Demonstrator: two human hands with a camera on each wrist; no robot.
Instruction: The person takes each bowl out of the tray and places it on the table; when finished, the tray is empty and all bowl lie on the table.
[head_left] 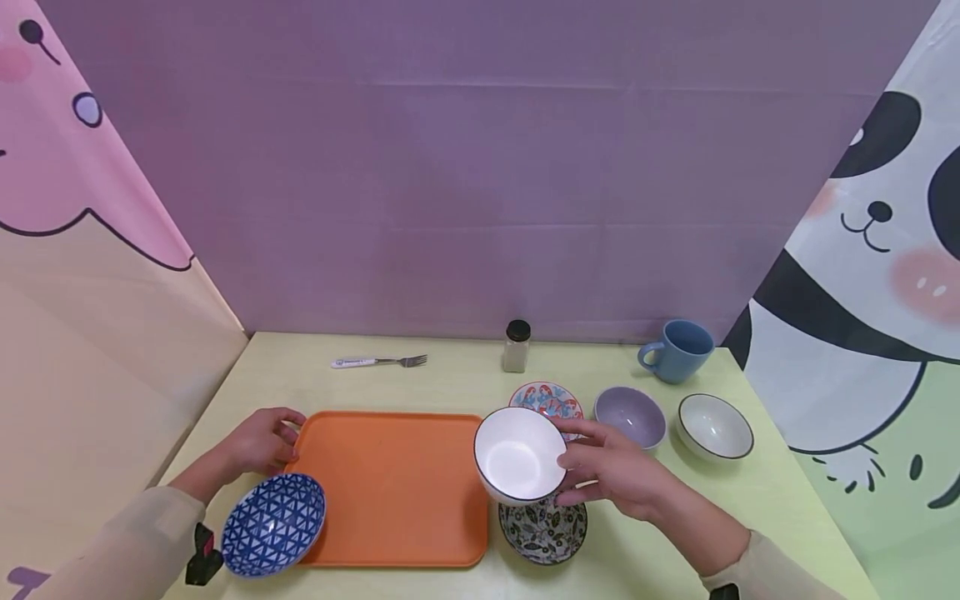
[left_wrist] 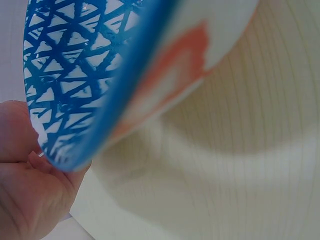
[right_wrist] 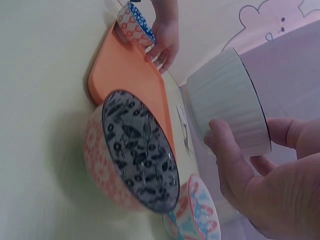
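Observation:
My right hand (head_left: 618, 467) grips a white bowl (head_left: 517, 450) with a thin dark rim, raised above the table. In the right wrist view, thumb and fingers hold the side of this ribbed white bowl (right_wrist: 227, 105). Below it stands a dark floral-patterned bowl (head_left: 543, 533), close to the right edge of an orange tray (head_left: 397, 492). At the tray's upper left corner, my left hand (head_left: 262, 442) pinches the rim, its thumb over the edge. A blue-and-white triangle-patterned bowl (head_left: 273, 525) overlaps the tray's lower left corner in the head view, just in front of that hand.
Behind the raised bowl sits a red-and-blue patterned bowl (head_left: 546, 398). A purple bowl (head_left: 630, 415), another white bowl (head_left: 716, 427) and a blue mug (head_left: 677, 352) stand to the right. Along the back are a fork (head_left: 378, 362) and a black-lidded jar (head_left: 517, 346).

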